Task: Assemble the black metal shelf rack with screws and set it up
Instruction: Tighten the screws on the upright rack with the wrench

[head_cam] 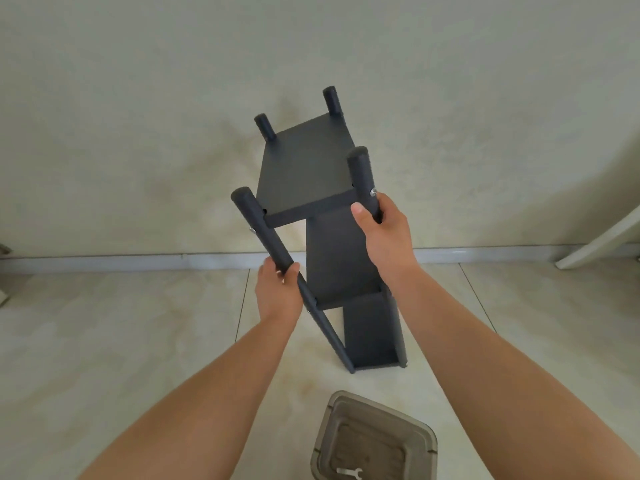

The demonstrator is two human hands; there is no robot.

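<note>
Head cam, looking down: the black shelf rack stands on the tiled floor close to the wall, tipped a bit, three shelves fitted between its four round posts; left hand has its grip wrapped round the near left post, right hand has its grip clenched on the near right post, just under a silver screw; a clear plastic box sits on the floor nearest the camera, small wrench inside; a white slanted board leans at far right.
</note>
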